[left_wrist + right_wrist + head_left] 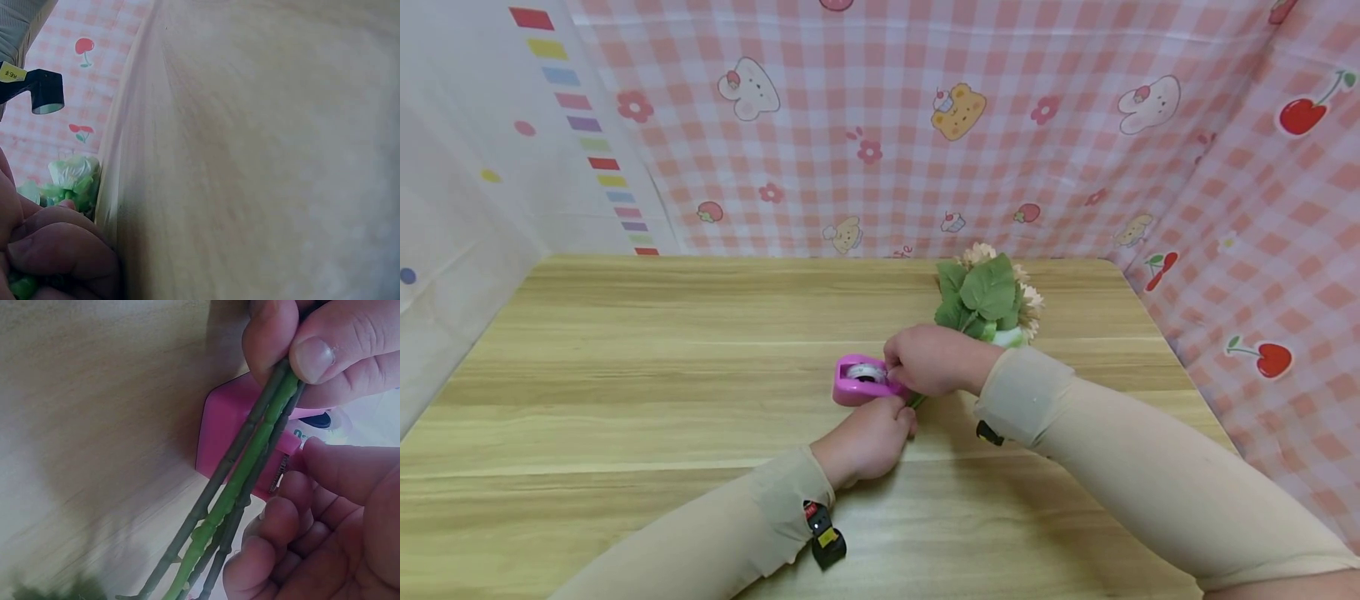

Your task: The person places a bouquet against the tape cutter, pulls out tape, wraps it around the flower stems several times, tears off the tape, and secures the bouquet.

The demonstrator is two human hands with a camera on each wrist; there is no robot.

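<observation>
The left hand [872, 437] grips a bunch of artificial flower stems [234, 484], seen as several green, knobbly rods in the right wrist view. Beyond the hands, the bunch's leaves [988, 287] and pale blossoms [1032, 302] lie toward the back of the table. A pink tape dispenser [859, 393] with a tape roll [865, 372] in it stands beside the hands. The right hand [936, 360] is at the dispenser's cutter end [280, 472], thumb and forefinger pinching the tape at the toothed edge. The clear tape itself barely shows. Its other fingers are curled.
The wood-grain table [662, 367] spreads around the hands. Pink checked cloth [880, 108] hangs behind and on the right, with a white dotted sheet [467, 167] on the left. A dark wrist camera [825, 533] sits on the left sleeve.
</observation>
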